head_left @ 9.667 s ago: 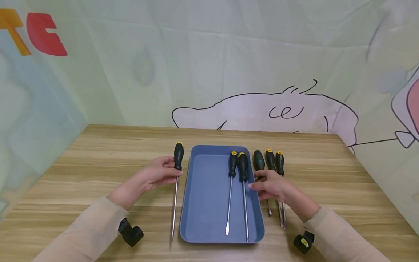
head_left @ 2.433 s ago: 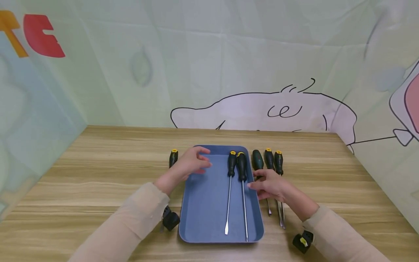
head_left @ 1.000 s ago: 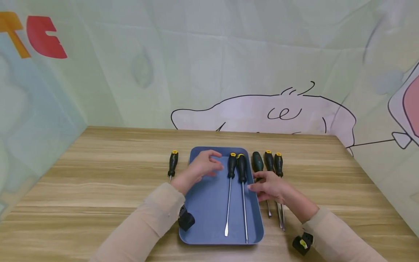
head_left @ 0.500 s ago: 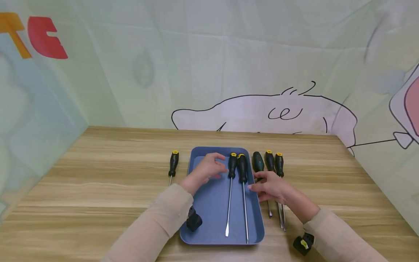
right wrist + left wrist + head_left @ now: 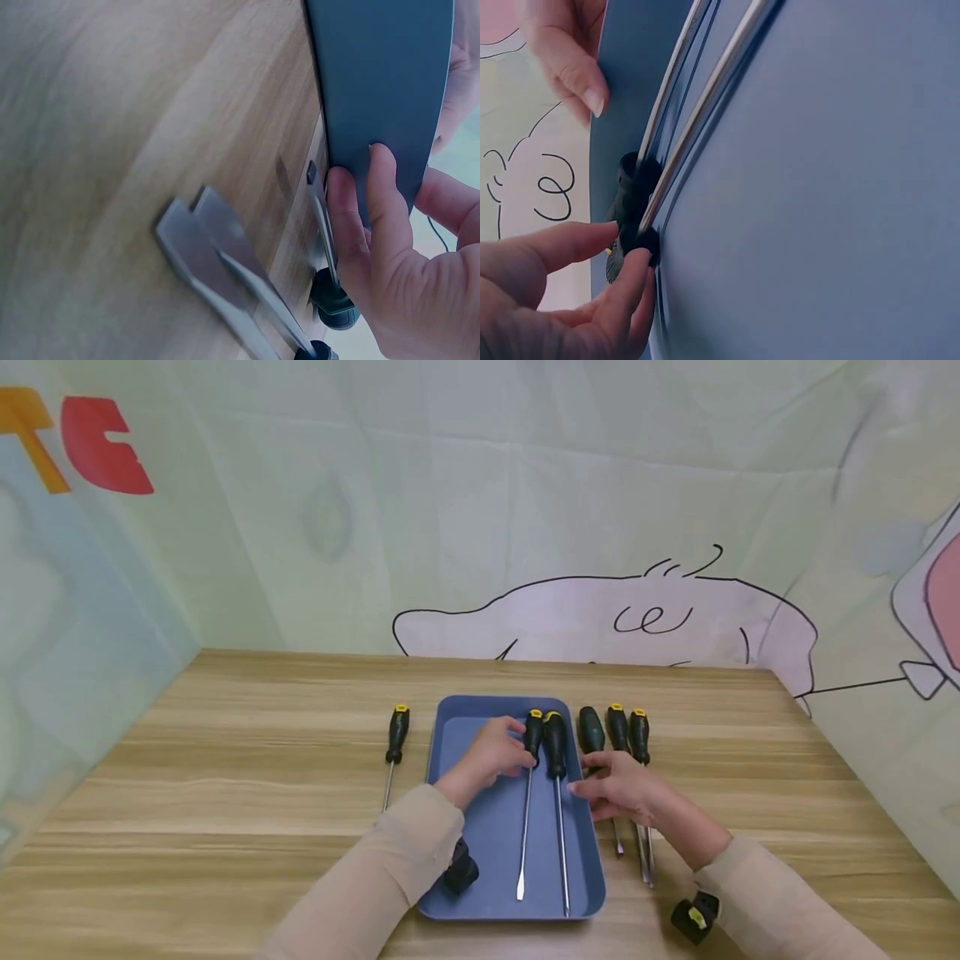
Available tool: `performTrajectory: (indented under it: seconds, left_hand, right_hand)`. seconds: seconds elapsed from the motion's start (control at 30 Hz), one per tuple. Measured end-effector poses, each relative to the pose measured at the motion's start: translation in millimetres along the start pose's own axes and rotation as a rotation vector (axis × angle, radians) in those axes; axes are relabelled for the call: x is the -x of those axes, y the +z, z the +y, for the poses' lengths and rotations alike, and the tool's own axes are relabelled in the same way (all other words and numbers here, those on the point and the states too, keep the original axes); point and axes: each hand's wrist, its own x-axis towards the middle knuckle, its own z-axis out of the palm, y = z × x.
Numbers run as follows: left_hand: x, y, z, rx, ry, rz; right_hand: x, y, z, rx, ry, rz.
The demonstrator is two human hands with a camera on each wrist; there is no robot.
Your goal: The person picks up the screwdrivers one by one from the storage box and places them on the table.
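I have the slotted screwdriver (image 5: pixel 533 737) in the blue tray (image 5: pixel 491 827), handle far, probably for easy reach. The left hand (image 5: pixel 493 750) straddles that handle; I can't tell whether its fingers have tightened. A thicker-handled screwdriver (image 5: pixel 555 746) lies just right. The right hand (image 5: pixel 619 789) pinches the tray's right wall, likely steadying it. Outside, a green-handled screwdriver (image 5: pixel 591 729) and two yellow-capped drivers (image 5: pixel 640 737) sit right, a lone driver (image 5: pixel 398 732) left, perhaps deliberately separated.

Yellow-capped, flat-bladed screwdriver (image 5: pixel 527 810) lies lengthwise in the blue tray (image 5: pixel 495 860), seemingly level.
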Motion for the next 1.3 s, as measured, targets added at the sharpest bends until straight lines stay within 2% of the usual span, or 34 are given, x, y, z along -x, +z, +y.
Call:
performTrajectory:
  seconds: [0.13, 0.33, 0.63, 0.73, 0.83, 1.0, 1.3]
  left_hand:
    - [-1.5, 5.8, -1.4, 0.007, 0.005, 0.026]
    - [-1.0, 11.6, -3.7, -0.074, 0.051, 0.052]
    - [-1.2, 15.4, -4.6, -0.361, 0.167, 0.102]
    - [-1.6, 15.9, -5.7, -0.402, 0.196, 0.110]
    - [-2.5, 15.8, -7.7, -0.370, 0.190, 0.102]
    - [-4.6, 14.8, -9.7, -0.238, 0.126, 0.065]
    - [-5.8, 9.9, -9.9, -0.141, 0.075, 0.015]
  right_hand:
    - [0.1, 0.2, -0.5, -0.004, 0.008, 0.003]
    - [-0.2, 0.5, -0.1, 0.001, 0.010, 0.006]
    - [-0.5, -0.1, -0.8, 0.012, 0.022, 0.016]
    - [-0.2, 0.1, -0.2, 0.017, 0.021, 0.018]
    - [0.5, 0.0, 0.2, 0.018, 0.015, 0.007]
    - [0.5, -1.0, 0.4, 0.006, 0.012, 0.006]
    - [1.3, 0.0, -0.9, 0.015, 0.010, 0.003]
